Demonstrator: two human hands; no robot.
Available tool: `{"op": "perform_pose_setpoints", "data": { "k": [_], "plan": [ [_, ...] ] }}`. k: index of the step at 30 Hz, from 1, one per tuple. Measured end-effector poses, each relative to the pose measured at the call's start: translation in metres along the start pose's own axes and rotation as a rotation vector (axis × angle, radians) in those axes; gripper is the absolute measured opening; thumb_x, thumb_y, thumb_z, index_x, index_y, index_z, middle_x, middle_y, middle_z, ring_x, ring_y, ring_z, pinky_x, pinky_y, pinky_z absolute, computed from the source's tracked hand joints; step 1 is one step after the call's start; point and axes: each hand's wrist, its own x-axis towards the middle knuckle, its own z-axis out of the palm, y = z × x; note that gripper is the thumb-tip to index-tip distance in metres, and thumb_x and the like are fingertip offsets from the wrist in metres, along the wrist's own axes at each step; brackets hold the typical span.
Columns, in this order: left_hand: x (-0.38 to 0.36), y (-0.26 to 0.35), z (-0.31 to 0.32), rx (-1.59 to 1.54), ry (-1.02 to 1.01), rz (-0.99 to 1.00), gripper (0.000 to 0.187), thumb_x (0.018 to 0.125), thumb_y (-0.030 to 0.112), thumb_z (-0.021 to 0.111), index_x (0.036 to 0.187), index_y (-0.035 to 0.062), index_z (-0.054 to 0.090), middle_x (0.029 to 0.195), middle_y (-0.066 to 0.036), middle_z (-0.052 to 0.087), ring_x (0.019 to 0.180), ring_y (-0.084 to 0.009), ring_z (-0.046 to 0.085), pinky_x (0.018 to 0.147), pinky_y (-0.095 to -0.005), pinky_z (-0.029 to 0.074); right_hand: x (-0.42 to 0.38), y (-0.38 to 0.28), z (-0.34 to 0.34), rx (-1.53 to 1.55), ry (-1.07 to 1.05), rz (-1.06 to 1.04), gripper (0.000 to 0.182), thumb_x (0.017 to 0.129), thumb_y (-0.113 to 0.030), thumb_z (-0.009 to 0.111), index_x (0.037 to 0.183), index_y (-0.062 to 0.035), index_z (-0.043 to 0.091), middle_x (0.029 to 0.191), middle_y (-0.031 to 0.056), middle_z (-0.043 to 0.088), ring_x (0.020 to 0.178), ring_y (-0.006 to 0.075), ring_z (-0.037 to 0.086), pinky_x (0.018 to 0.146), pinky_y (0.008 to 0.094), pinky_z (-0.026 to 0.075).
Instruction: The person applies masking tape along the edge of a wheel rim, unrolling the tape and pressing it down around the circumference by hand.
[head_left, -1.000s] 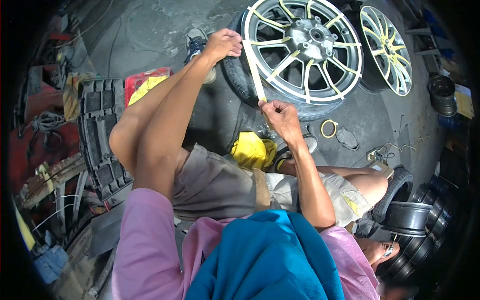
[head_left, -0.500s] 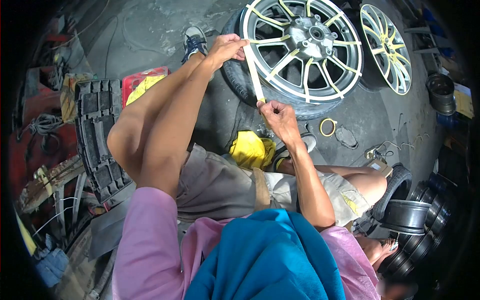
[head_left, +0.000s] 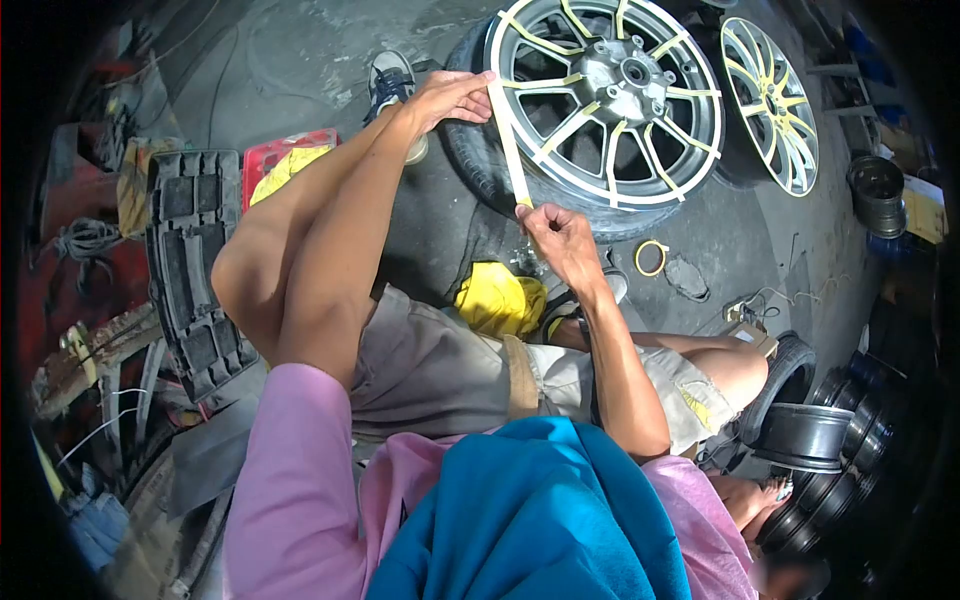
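A grey multi-spoke wheel rim, with pale tape along its spokes and edge, lies on a tire. A strip of masking tape stretches taut from the rim's left edge toward me. My left hand is at the strip's upper end, thumb and fingers closed around it against the rim. Pinched in my right hand is the lower end, just off the tire's near side. A roll of masking tape lies on the floor to the right of that hand.
Another taped rim leans at the right. A yellow cloth lies between my legs. On the left are a black plastic grille-like part and a red tray. Several rims, one a dark wheel, are stacked at the lower right.
The view has shifted slightly. My left hand's fingers have straightened a little at the rim edge; my right hand keeps its pinch on the strip.
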Motion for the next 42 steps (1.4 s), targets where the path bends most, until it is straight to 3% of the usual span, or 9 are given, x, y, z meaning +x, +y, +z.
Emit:
{"op": "perform_pose_setpoints", "data": {
  "k": [7,11,18,22,26,29,31,36,42],
  "plan": [
    [0.006,-0.005,-0.005,-0.001,-0.051,0.032,0.037,0.097,0.034,0.067,0.103,-0.0020,0.067,0.090,-0.009,0.068,0.082,-0.0164,0.069,0.080,-0.0301,0.060,-0.003,-0.016,-0.009,0.237,-0.079,0.074,0.038,0.095,-0.036,0.068,0.070,-0.0068,0.066,0.060,-0.0048,0.053,0.053,0.0046,0.044,0.051,0.0235,0.035],
    [0.007,-0.004,-0.004,0.026,-0.037,0.052,0.039,0.096,0.036,0.068,0.100,-0.0032,0.067,0.089,-0.011,0.069,0.080,-0.0171,0.069,0.079,-0.0297,0.060,-0.009,-0.048,-0.021,0.430,-0.024,-0.052,0.035,0.097,-0.032,0.065,0.071,-0.0087,0.065,0.061,-0.0033,0.057,0.050,0.0063,0.048,0.049,0.0237,0.037],
    [0.012,-0.011,-0.005,0.023,-0.038,0.062,0.040,0.095,0.036,0.069,0.102,-0.0036,0.068,0.089,-0.011,0.070,0.079,-0.0173,0.070,0.077,-0.0302,0.061,-0.009,-0.037,-0.012,0.115,-0.042,-0.047,0.043,0.095,-0.033,0.069,0.064,-0.0046,0.060,0.057,-0.0074,0.043,0.055,0.0032,0.034,0.050,0.0255,0.028],
    [0.002,-0.020,0.003,-0.038,-0.019,0.093,0.041,0.094,0.034,0.070,0.101,-0.0063,0.068,0.090,-0.016,0.071,0.080,-0.0216,0.071,0.076,-0.0332,0.062,-0.006,0.005,-0.004,0.009,0.067,-0.120,0.047,0.093,-0.029,0.071,0.060,-0.0042,0.048,0.059,-0.0071,0.038,0.059,0.0058,0.031,0.051,0.0271,0.027],
    [-0.007,-0.028,0.013,-0.077,0.035,0.092,0.039,0.094,0.033,0.070,0.103,-0.0056,0.068,0.090,-0.015,0.070,0.080,-0.0211,0.071,0.076,-0.0331,0.062,0.000,0.026,-0.014,-0.016,0.077,-0.112,0.049,0.092,-0.031,0.071,0.060,-0.0032,0.048,0.058,-0.0058,0.038,0.057,0.0067,0.032,0.050,0.0284,0.028],
    [-0.012,-0.023,0.018,-0.066,0.048,0.060,0.036,0.096,0.032,0.069,0.105,-0.0033,0.067,0.091,-0.011,0.068,0.080,-0.0166,0.068,0.078,-0.0308,0.061,-0.002,0.029,-0.034,-0.127,0.153,-0.134,0.051,0.091,-0.033,0.072,0.059,-0.0020,0.047,0.055,-0.0022,0.037,0.055,0.0093,0.032,0.050,0.0310,0.030],
    [-0.012,-0.023,0.016,-0.055,0.048,0.060,0.037,0.096,0.032,0.069,0.105,-0.0033,0.067,0.091,-0.011,0.068,0.080,-0.0164,0.068,0.078,-0.0306,0.061,-0.009,0.013,-0.047,-0.301,0.177,-0.144,0.053,0.091,-0.035,0.072,0.059,-0.0011,0.046,0.053,0.0021,0.036,0.053,0.0122,0.033,0.050,0.0338,0.032],
    [-0.013,-0.026,0.020,-0.046,0.056,0.055,0.037,0.096,0.032,0.069,0.105,-0.0037,0.067,0.091,-0.012,0.068,0.078,-0.0162,0.068,0.077,-0.0299,0.061,-0.013,0.018,-0.040,-0.392,0.184,-0.289,0.052,0.091,-0.037,0.071,0.063,0.0011,0.049,0.055,0.0114,0.043,0.052,0.0233,0.037,0.052,0.0390,0.036],
    [-0.027,-0.039,0.035,-0.064,0.056,0.075,0.041,0.095,0.035,0.069,0.101,-0.0054,0.067,0.088,-0.015,0.070,0.075,-0.0194,0.070,0.072,-0.0316,0.062,-0.011,0.034,-0.053,-0.352,0.228,-0.200,0.052,0.091,-0.039,0.070,0.064,0.0014,0.053,0.055,0.0122,0.044,0.051,0.0246,0.037,0.053,0.0403,0.037]
  ]
}}
